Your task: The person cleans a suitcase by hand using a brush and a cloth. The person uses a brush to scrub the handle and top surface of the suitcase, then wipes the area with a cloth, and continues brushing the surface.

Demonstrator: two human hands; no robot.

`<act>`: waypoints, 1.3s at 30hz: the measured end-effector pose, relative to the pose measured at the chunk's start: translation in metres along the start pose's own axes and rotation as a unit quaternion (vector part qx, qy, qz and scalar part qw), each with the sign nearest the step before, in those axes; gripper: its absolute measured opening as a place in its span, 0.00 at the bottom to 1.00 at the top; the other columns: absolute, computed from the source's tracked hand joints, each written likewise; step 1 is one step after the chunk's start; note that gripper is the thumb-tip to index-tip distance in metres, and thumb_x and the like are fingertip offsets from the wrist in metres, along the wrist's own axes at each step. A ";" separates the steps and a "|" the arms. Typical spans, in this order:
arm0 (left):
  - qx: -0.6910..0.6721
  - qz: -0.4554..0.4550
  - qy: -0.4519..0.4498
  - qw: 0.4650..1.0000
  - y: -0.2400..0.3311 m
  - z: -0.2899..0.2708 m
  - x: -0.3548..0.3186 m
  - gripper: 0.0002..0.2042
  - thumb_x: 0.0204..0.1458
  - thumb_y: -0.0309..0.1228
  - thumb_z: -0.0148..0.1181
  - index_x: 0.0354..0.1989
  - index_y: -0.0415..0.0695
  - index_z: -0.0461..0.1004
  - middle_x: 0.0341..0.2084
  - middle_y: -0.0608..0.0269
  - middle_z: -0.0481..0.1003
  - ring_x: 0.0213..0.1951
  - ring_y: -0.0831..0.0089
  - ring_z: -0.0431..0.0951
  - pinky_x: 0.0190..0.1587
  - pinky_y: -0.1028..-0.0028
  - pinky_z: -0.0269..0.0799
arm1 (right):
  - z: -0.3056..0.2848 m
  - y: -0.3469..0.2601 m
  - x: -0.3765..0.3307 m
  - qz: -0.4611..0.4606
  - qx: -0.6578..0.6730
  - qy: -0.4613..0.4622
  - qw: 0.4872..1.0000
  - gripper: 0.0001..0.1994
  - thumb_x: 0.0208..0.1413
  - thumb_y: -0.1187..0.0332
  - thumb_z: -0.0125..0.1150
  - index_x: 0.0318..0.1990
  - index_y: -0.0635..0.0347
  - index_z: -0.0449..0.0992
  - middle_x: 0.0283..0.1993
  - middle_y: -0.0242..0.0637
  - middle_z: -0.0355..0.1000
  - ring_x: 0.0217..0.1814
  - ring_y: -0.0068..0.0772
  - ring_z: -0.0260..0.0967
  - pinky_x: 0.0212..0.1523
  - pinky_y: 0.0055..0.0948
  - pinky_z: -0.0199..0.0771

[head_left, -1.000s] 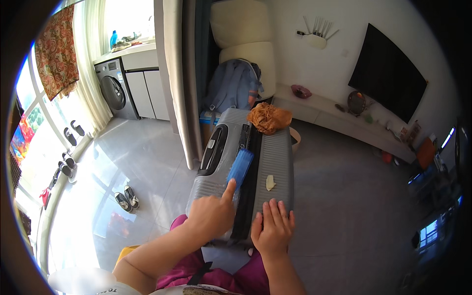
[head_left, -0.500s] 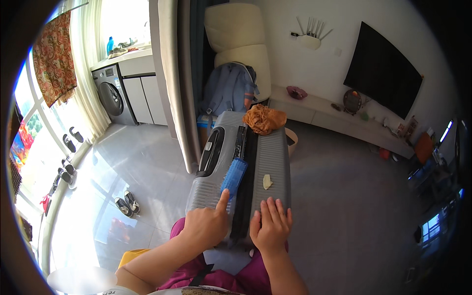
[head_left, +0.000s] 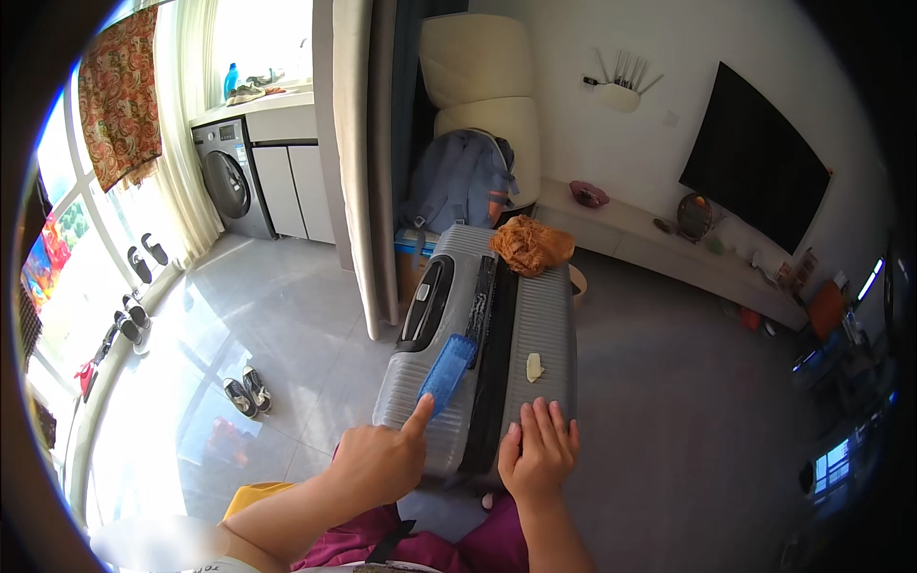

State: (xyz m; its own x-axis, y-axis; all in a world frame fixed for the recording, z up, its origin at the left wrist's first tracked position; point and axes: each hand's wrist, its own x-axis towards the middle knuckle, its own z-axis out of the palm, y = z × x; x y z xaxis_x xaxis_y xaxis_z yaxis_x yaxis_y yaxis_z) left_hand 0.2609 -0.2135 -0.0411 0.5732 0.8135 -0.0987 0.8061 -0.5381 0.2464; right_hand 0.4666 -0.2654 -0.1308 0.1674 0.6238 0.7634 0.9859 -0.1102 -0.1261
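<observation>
A grey ribbed suitcase lies in front of my knees, its black zipper band running lengthwise. My left hand is closed around the near end of a blue brush, index finger stretched along it. The brush rests on the suitcase's left part, between the black carry handle and the zipper. Flat on the near right part lies my right hand, fingers extended, holding nothing. Just beyond its fingertips sits a small pale yellowish piece. A crumpled brown cloth lies at the far end.
Behind the suitcase, a blue-grey backpack leans on a cream chair. A curtain hangs to its left. Black shoes stand on the tiled floor at left. A low white cabinet runs along the right wall.
The brush and my left hand have moved left, away from the zipper, and slightly toward me. My right hand stays on the suitcase. The whole view has shifted a little.
</observation>
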 end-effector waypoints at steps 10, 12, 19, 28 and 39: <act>-0.062 -0.052 0.066 0.995 -0.045 -0.027 0.159 0.26 0.55 0.35 0.47 0.64 0.46 0.62 0.31 0.40 0.77 0.37 0.48 0.79 0.41 0.58 0.74 | 0.000 -0.012 0.005 -0.002 0.004 -0.019 1.000 0.16 0.55 0.61 0.52 0.40 0.61 0.81 0.47 0.42 0.77 0.55 0.44 0.71 0.61 0.49 0.58; -0.084 0.009 0.028 0.996 -0.037 -0.023 0.142 0.27 0.53 0.33 0.47 0.65 0.45 0.60 0.32 0.42 0.77 0.38 0.48 0.79 0.42 0.58 0.74 | -0.003 -0.008 0.005 0.002 0.002 -0.024 1.000 0.15 0.55 0.62 0.52 0.40 0.62 0.81 0.47 0.43 0.77 0.55 0.45 0.71 0.61 0.48 0.59; -0.120 0.068 -0.042 0.990 -0.057 -0.043 0.089 0.28 0.53 0.32 0.50 0.65 0.45 0.60 0.25 0.40 0.76 0.32 0.47 0.78 0.40 0.56 0.72 | -0.003 -0.001 0.003 0.003 0.003 -0.020 1.000 0.15 0.55 0.62 0.52 0.40 0.62 0.81 0.47 0.43 0.77 0.55 0.44 0.72 0.61 0.48 0.59; -0.014 0.150 0.021 0.988 -0.109 -0.046 0.110 0.24 0.54 0.27 0.53 0.62 0.49 0.66 0.29 0.48 0.76 0.36 0.51 0.77 0.39 0.57 0.72 | -0.007 -0.008 0.009 0.001 0.013 -0.024 1.000 0.14 0.54 0.65 0.53 0.40 0.63 0.81 0.47 0.43 0.77 0.55 0.46 0.72 0.61 0.45 0.61; 0.107 0.179 0.103 0.973 -0.098 -0.050 0.107 0.16 0.57 0.42 0.57 0.53 0.58 0.76 0.21 0.56 0.74 0.22 0.61 0.76 0.25 0.63 0.71 | 0.000 0.054 0.012 -0.055 0.082 -0.033 0.995 0.12 0.47 0.68 0.55 0.36 0.62 0.82 0.43 0.42 0.79 0.51 0.42 0.75 0.58 0.43 0.64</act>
State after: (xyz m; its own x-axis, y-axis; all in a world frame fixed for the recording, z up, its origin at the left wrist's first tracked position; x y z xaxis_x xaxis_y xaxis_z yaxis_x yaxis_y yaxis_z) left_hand 0.2357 -0.0625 -0.0275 0.7991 0.5803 0.1570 0.5847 -0.8110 0.0218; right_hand 0.5215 -0.2633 -0.1282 0.0534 0.6751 0.7358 0.9849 0.0859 -0.1503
